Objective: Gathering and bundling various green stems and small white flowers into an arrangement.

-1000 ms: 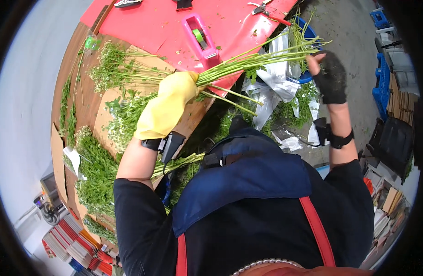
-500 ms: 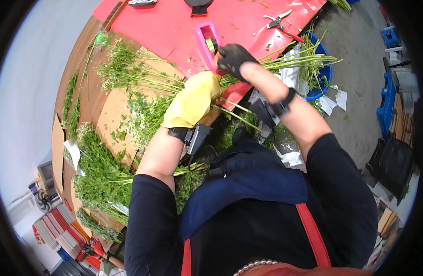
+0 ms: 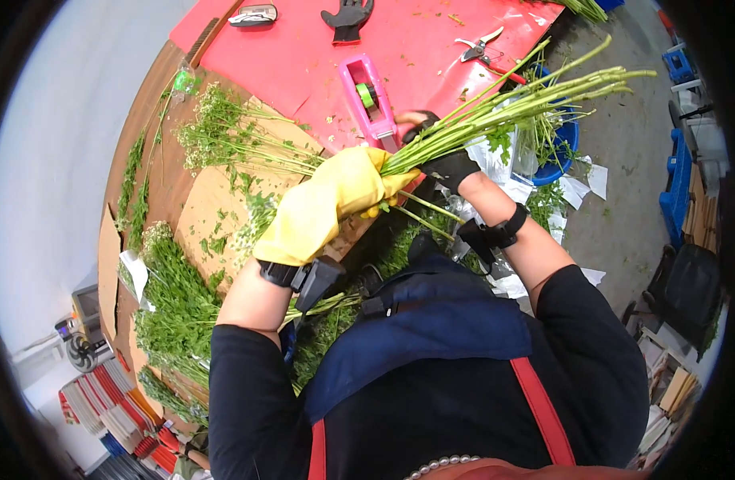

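Observation:
My left hand (image 3: 350,188), in a long yellow rubber glove, is closed around a bunch of green stems (image 3: 507,110). Small white flower heads (image 3: 215,120) stick out on its left side, and the cut ends fan out to the upper right. My right hand (image 3: 447,164), in a black glove with some bare fingertip showing, is against the underside of the stems just right of the yellow glove. Its fingers are partly behind the stems and blurred, so their grip is unclear. Close beside them stands a pink tape dispenser (image 3: 353,76) with a green-cored roll.
Red sheeting (image 3: 295,48) covers the far table, with pruning shears (image 3: 479,50), a spare black glove (image 3: 348,18) and a stapler-like object (image 3: 254,15). A blue bucket (image 3: 571,144) stands at right. Leafy bunches (image 3: 175,296) lie left. Another person's red-gloved hand (image 3: 169,440) shows lower left.
My right hand has gone from above the stems, by the dispenser, to beneath them. The stem ends have swung upward to the right, and my left hand has shifted slightly down.

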A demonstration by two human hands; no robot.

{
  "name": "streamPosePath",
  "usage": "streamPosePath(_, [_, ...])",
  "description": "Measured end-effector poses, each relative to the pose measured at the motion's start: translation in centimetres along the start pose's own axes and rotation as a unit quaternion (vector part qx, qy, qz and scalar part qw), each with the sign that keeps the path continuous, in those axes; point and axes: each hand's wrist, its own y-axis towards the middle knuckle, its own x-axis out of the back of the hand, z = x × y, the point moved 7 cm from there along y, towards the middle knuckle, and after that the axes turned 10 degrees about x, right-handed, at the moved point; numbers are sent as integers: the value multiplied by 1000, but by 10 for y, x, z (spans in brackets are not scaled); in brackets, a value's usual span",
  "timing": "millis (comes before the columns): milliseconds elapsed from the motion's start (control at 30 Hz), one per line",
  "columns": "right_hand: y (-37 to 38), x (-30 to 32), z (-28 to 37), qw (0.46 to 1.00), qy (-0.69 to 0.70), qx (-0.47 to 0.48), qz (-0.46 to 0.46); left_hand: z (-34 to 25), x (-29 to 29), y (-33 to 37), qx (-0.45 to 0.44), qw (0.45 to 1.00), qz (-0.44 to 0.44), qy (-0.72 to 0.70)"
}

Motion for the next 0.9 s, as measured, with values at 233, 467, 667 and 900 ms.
streamPosePath(233, [11, -13, 47, 935, -240, 236, 113, 9, 3, -5, -49, 972, -132, 186])
streamPosePath(467, [-16, -32, -7, 989, 110, -86, 42, 16, 11, 25, -43, 923, -249, 291])
streamPosePath(667, [-15, -44, -41, 956, -74, -228, 170, 21, 26, 42, -94, 892, -322, 303])
streamPosePath(900, [-18, -60, -54, 942, -187, -137, 242, 44, 15, 50, -71, 891, -345, 287])
